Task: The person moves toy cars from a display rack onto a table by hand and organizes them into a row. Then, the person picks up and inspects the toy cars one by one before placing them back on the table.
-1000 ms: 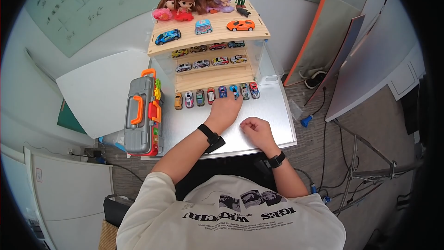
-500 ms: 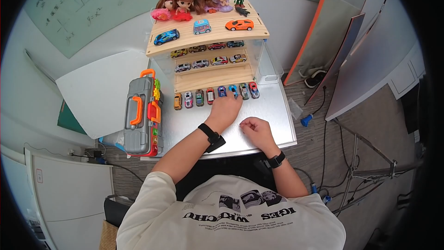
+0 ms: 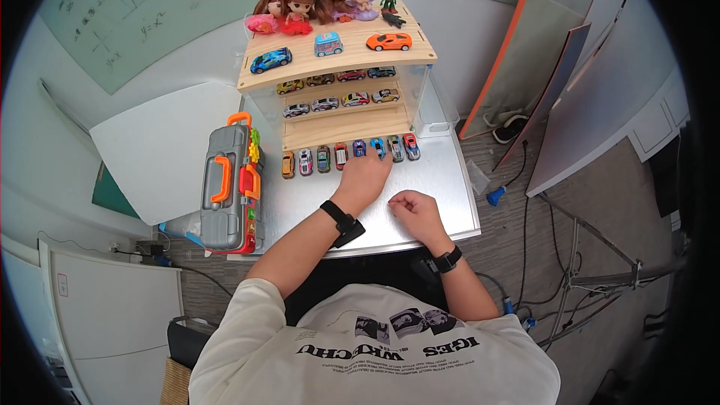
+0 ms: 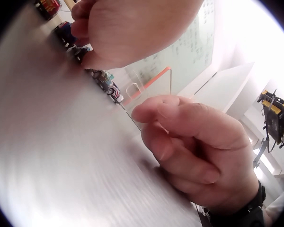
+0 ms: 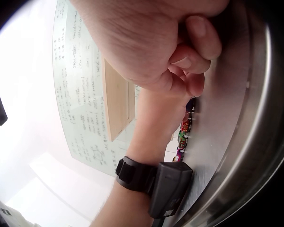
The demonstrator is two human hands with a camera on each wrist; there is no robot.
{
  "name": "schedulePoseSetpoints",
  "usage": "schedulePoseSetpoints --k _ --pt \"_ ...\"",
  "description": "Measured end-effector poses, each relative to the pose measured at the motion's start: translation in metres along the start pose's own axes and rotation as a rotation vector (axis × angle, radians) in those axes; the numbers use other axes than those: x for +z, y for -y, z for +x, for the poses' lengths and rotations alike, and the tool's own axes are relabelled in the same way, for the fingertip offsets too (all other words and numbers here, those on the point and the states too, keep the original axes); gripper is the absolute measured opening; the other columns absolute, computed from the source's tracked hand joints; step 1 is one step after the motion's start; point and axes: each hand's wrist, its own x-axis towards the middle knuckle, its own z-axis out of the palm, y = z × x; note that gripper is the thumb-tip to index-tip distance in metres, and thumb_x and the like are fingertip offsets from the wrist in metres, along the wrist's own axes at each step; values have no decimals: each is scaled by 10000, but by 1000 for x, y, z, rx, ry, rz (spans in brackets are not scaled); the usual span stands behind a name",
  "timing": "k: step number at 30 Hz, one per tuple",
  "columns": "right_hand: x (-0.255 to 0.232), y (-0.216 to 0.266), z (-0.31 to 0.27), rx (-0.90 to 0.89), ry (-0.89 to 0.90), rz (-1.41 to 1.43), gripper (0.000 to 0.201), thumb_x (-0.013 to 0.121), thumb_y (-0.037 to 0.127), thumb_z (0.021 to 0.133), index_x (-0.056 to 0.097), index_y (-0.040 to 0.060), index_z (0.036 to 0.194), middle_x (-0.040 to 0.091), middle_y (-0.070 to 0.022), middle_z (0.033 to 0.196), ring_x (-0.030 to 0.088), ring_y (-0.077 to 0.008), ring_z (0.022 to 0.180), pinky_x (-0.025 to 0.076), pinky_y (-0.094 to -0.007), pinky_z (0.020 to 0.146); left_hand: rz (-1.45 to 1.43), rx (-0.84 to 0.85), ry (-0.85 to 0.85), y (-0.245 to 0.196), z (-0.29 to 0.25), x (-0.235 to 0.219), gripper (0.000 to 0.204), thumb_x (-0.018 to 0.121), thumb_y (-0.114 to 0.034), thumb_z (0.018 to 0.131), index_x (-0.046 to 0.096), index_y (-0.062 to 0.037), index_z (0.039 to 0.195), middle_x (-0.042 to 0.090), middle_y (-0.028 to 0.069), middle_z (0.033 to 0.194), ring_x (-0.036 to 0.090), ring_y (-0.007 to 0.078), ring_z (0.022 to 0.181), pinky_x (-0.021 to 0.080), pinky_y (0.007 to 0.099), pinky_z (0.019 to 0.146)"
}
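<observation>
A row of small toy cars stands side by side on the silver table (image 3: 315, 202), in front of a wooden shelf. My left hand (image 3: 365, 180) reaches to the right part of this row, and its finger and thumb pinch a light-blue toy car (image 3: 377, 145), partly hidden by the fingers. Left of that car is a dark-blue car (image 3: 359, 148); to its right stand a grey-green car (image 3: 395, 148) and a red-and-blue car (image 3: 411, 146). Near the front of the table my right hand (image 3: 421, 216) rests, its fingers loosely curled around nothing.
The wooden shelf (image 3: 345, 129) carries more toy cars on its tiers, with dolls (image 3: 298, 7) and an orange car (image 3: 389, 42) on top. A grey toolbox (image 3: 225, 202) with orange handles stands at the table's left. Behind is a whiteboard (image 3: 172, 7).
</observation>
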Motion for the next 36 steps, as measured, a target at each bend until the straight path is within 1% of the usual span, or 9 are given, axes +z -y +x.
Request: schedulePoseSetpoints --k 11,14,17,19,21,25,27,31,36 --pt "-1 -2 3 22 18 43 136 740 100 933 771 -10 1006 752 -39 833 641 -70 720 536 -243 689 -364 -82 -302 31 -76 -34 207 733 -130 881 758 -48 1070 716 158 969 715 346 797 582 434 671" --pt "-1 -1 3 44 32 52 129 740 90 928 772 -11 1002 749 -31 829 640 -69 723 533 -239 691 -516 -170 -314 51 -110 -28 154 751 -146 891 763 -3 946 732 175 869 711 336 757 563 412 654" --pt "-4 11 10 78 70 46 124 726 88 936 771 -13 992 745 -17 826 636 -69 722 530 -247 682 -660 -443 -251 60 -133 -27 265 745 -192 930 714 38 802 683 189 733 665 344 650 513 410 615" --pt "-7 26 27 10 28 32 150 723 108 931 759 -30 975 740 -69 807 640 -91 701 527 -260 673 -719 -460 -317 65 -140 -18 252 746 -175 928 709 39 799 675 184 721 655 327 635 503 400 602" --pt "-12 54 56 -241 -117 -259 174 723 116 909 744 -45 973 731 -149 801 671 -182 682 538 -298 674 -783 -496 -442 64 -142 -12 238 755 -133 926 689 42 777 644 164 677 618 264 592 478 366 576" --pt "-10 100 132 -373 -202 -685 258 615 73 909 681 -52 1124 733 -276 959 727 -425 899 574 -518 796 -863 -538 -453 67 -147 -9 249 751 -132 944 676 50 791 617 91 643 528 122 594 441 308 571" --pt "-5 100 172 -284 -171 -810 258 596 71 914 667 -48 1131 728 -289 994 721 -439 947 571 -537 825 -885 -533 -468 70 -149 -9 287 760 -121 930 637 43 730 607 141 637 527 194 553 439 343 556" --pt "5 100 210 -112 -151 -1016 227 581 68 924 654 -30 1116 723 -302 1043 712 -454 1019 583 -540 870 -995 -552 -513 73 -150 -4 311 764 -115 924 608 46 709 588 135 620 503 186 545 424 345 547" --pt "2 89 223 -161 -138 -1101 232 561 68 947 655 -33 1133 728 -284 1043 710 -451 1033 586 -537 871 -941 -478 -524 74 -151 1 342 760 -113 913 561 42 682 545 148 614 499 238 534 409 378 535"
